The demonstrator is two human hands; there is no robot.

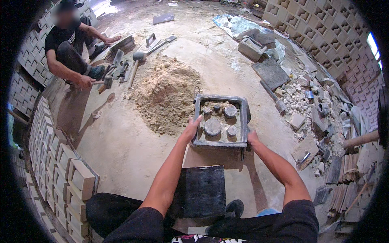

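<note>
In front of me is a square grey metal mould frame [221, 143], tilted so that I look into it. Inside sit round grey plugs of different sizes, the largest a broad disc [212, 127], with sandy material around them. My left hand [191, 129] grips the frame's left side, thumb over the rim. At the opposite side my right hand [253, 138] holds on, its fingers partly hidden behind the frame. Just beyond the left hand lies a heap of loose tan sand mix [164, 93]. Below the frame, between my legs, a dark rectangular board [201, 190] lies flat.
A co-worker [67, 52] squats at far left, one hand on a hammer [107, 81]. A mallet [139, 56] and a trowel [150, 39] lie past the heap. Stacked cast blocks [79, 178] stand at left; rubble [302, 95] covers the right side.
</note>
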